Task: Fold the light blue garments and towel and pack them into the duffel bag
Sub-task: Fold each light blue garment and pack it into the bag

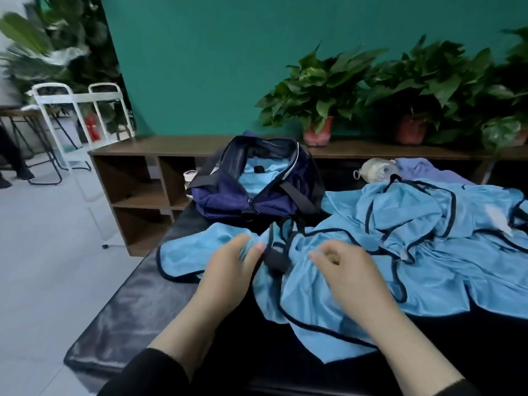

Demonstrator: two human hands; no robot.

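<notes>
On the black bench [120, 318], the left hand [228, 270] pinches a fold of the nearest light blue garment [308, 284] near the bench's left edge. The navy duffel bag [251, 181] sits behind at the far edge, unzipped, its long axis running away from the person. The right hand [345, 270] rests on the garment, fingers loosely bent. More garments [428, 212] lie crumpled rightward.

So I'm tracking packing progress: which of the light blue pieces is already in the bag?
The light blue fabric showing through the open zip of the navy duffel bag; the other dark-trimmed light blue garments lie loose on the black padded surface.
</notes>
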